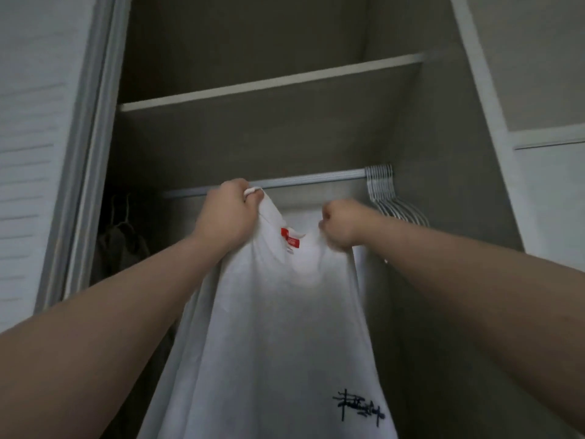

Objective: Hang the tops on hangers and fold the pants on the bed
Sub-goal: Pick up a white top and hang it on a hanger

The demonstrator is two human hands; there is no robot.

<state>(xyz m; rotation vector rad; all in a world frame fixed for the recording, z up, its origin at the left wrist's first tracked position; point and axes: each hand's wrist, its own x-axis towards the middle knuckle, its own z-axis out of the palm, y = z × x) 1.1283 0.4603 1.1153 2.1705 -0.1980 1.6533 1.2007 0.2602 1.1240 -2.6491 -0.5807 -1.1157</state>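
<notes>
Garment: a white cotton T-shirt (278,327) with a red neck label (290,240) and a dark scribbled print (359,407) near its hem, hanging in the air just below the grey metal closet rail (316,180).
Left hand: the left hand (226,213) is up against the rail, fingers curled round the hook of a white hanger (251,191), with the shirt's shoulder bunched under the palm.
Right hand: the right hand (342,224) is a closed fist on the shirt's other shoulder, a little below the rail. It is blurred, so I cannot make out how the fingers lie.
Handling: I'd judge it light, soft and limp. It drapes in long folds and will slide off a hanger arm if tugged sideways. Nothing about it is fragile.
Where to hold: by the hanger hook for carrying, and by the shoulder seams for straightening.
Count, tops: one white shirt in hand, plus one dark garment (122,245) hanging in shadow under the rail's left end, with two thin hooks above it.
Count, hangers: one in the left hand, plus a tight bunch of empty white hangers (383,194) at the rail's right end, packed too closely to count.
Count, pants: none in view.
Above the rail: one pale shelf board (269,85).
</notes>
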